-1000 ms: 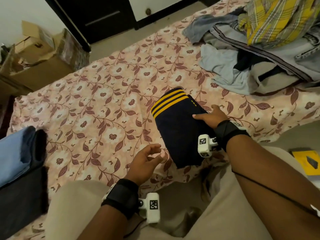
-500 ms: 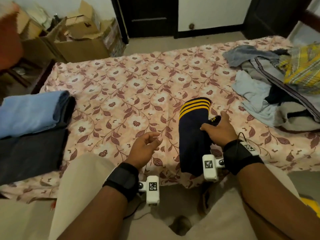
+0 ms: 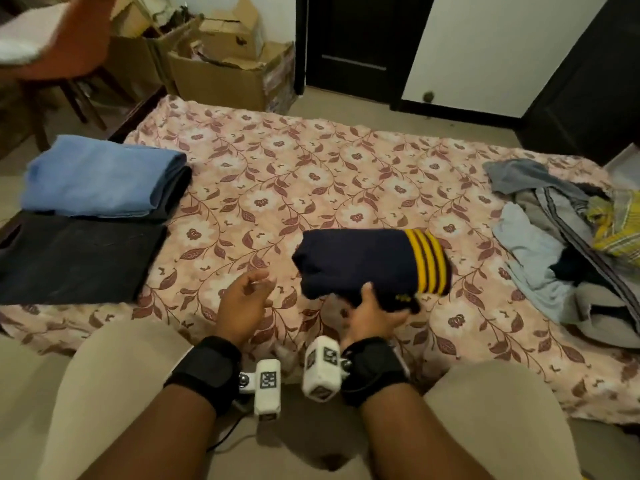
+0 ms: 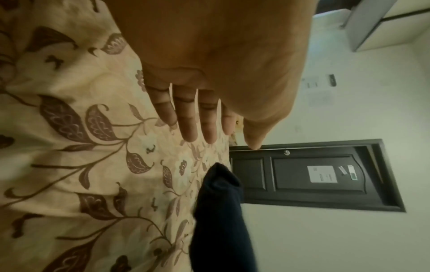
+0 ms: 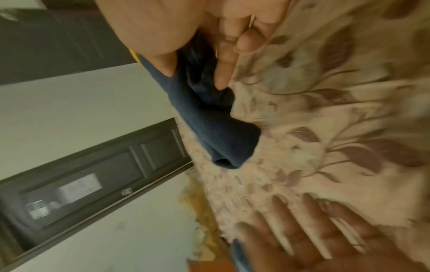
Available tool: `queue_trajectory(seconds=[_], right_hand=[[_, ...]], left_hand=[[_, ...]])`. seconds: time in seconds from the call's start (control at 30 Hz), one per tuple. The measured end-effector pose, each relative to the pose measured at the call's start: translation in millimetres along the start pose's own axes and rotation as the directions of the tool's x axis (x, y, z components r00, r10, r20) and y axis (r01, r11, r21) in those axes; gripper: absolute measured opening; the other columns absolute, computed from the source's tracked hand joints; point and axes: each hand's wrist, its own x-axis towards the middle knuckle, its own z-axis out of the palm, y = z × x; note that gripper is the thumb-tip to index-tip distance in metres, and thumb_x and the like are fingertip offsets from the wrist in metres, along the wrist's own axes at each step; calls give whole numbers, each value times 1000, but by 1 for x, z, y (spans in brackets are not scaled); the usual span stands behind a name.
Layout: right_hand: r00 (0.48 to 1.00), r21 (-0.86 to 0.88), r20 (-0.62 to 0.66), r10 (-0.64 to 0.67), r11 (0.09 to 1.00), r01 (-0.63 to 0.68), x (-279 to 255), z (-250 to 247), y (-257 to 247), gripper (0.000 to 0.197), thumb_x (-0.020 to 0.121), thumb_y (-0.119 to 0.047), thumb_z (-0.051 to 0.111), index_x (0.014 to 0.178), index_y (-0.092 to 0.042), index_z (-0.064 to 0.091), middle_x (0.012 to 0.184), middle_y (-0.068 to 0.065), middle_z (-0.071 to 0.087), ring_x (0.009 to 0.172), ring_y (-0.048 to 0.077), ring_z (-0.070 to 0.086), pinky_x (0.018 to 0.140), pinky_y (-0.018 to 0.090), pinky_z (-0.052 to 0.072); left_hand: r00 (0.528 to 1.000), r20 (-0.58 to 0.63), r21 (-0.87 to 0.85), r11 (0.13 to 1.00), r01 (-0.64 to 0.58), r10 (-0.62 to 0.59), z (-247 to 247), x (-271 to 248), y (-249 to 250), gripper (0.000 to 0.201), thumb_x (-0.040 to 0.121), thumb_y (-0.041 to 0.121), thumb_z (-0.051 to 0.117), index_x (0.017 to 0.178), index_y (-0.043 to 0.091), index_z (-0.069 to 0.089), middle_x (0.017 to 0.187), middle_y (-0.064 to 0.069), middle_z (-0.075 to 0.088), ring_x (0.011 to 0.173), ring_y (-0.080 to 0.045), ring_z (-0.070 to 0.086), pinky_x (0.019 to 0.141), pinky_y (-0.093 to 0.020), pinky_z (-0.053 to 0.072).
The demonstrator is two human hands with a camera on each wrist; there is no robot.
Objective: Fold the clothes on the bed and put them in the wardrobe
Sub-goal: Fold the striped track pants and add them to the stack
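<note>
A folded navy garment (image 3: 360, 265) is gripped at its near edge by the right hand (image 3: 375, 315) and held just above the bed (image 3: 311, 174); the left hand (image 3: 242, 303) hangs relaxed and empty beside it. The fold appears done, so the garment is probably to be set with the folded stack (image 3: 100, 174) at far left, kept level so it stays folded.

Folded navy garment (image 3: 360, 261) with yellow stripes, lifted sideways over floral bed (image 3: 311, 174), unfolded clothes pile (image 3: 561, 237) far right

Head view high over bed (image 3: 311, 174), wrist views close along fingers, all sharing bedsheet
</note>
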Motion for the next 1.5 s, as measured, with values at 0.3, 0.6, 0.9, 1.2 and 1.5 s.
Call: queue_trajectory(seconds=[0.3, 0.6, 0.9, 1.2, 1.5], right_hand=[[972, -286, -195, 134, 940, -187, 1, -27, 18, 124, 67, -31, 85, 156, -44, -2, 161, 17, 24, 135, 45, 43, 107, 61, 43], [955, -674, 213, -207, 676, 296, 60, -66, -88, 59, 90, -38, 73, 141, -17, 54, 139, 0, 56, 125, 20, 54, 102, 34, 43], [929, -856, 343, -137, 361, 370, 81, -101, -50, 44, 96, -38, 65, 124, -4, 66, 116, 12, 68, 104, 30, 62, 90, 35, 47], [936, -831, 305, -176, 431, 352, 98, -109, -67, 23, 92, -18, 68, 112, -7, 71, 95, 6, 68, 95, 28, 65, 88, 33, 49], [934, -916, 318, -164, 202, 347, 90, -103, -74, 75, 79, -35, 67, 147, -22, 39, 131, 11, 60, 110, 30, 58, 96, 44, 48]], left_hand=[[978, 112, 126, 978, 163, -178, 8, 9, -42, 21, 88, 36, 78, 101, 21, 70, 90, -3, 73, 80, -29, 65, 75, -35, 51], [972, 120, 268, 949, 165, -203, 42, 39, -64, 37, 89, 56, 55, 98, 22, 65, 105, -12, 71, 102, -36, 68, 92, -51, 57], [984, 4, 548, 823, 147, -179, 56, 37, -56, 41, 103, 29, 54, 66, 11, 57, 72, -11, 58, 74, -32, 53, 67, -36, 37], [993, -58, 148, 982, 114, -106, 68, 16, -46, 27, 101, 37, 61, 97, 11, 58, 94, 0, 60, 88, -19, 56, 81, -37, 47], [989, -116, 444, 886, 138, -96, 57, 15, -60, 43, 85, 38, 79, 121, 21, 61, 124, -5, 66, 113, -24, 63, 102, -45, 53]])
